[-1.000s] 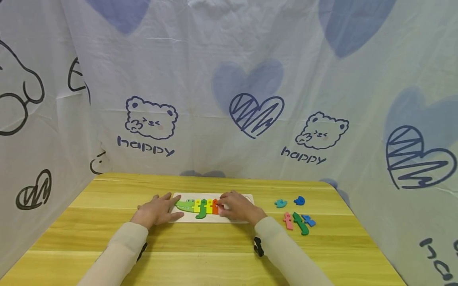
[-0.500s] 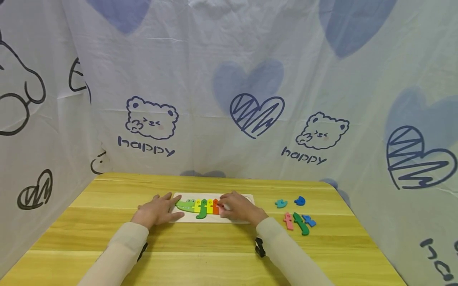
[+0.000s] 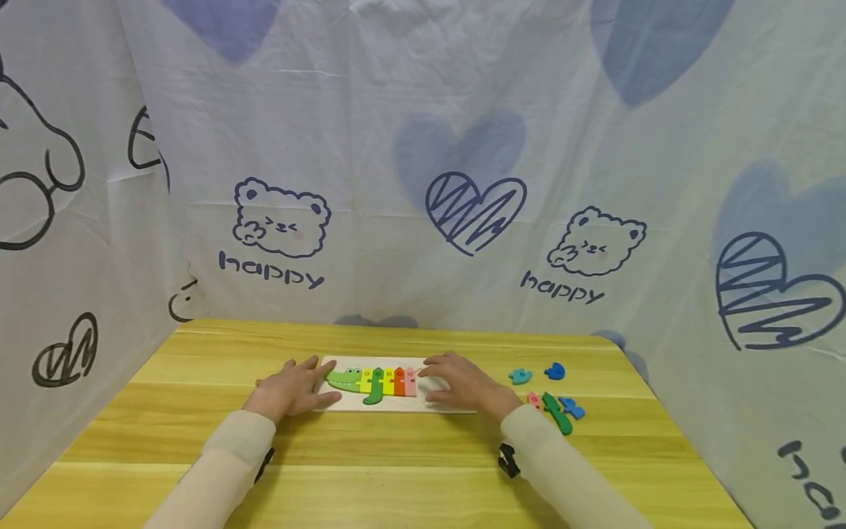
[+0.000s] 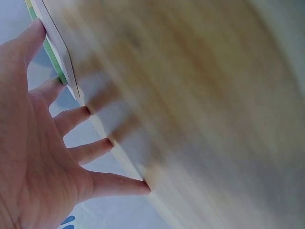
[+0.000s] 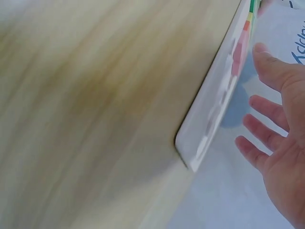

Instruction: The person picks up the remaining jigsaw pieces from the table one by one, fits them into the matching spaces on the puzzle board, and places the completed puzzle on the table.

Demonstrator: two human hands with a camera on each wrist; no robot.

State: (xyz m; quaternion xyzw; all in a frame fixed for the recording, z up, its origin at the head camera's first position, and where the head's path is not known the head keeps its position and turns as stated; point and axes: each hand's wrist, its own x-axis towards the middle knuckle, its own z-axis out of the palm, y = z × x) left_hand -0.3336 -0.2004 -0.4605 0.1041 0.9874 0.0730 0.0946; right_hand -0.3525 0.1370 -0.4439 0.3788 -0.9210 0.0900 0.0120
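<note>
A white puzzle board (image 3: 396, 405) lies on the table with a crocodile puzzle (image 3: 344, 380) partly filled in from its head. Yellow, green, orange and red body pieces follow, and a pink piece (image 3: 410, 383) sits at the right end of the row. My left hand (image 3: 291, 389) is spread at the board's left end, thumb and index fingertip at its edge in the left wrist view, other fingertips on the table. My right hand (image 3: 463, 383) hovers over the board's right part, fingers apart and holding nothing; the right wrist view shows the palm (image 5: 290, 167) free.
Loose pieces lie right of the board: a teal one (image 3: 520, 376), a dark blue one (image 3: 554, 371), a pink one (image 3: 534, 401), a green leg piece (image 3: 557, 413) and a blue one (image 3: 571, 408). A printed curtain (image 3: 370, 294) hangs behind the wooden table (image 3: 370, 470).
My right hand has let go of the pink piece and moved right, uncovering it in the row. The left hand stays in place.
</note>
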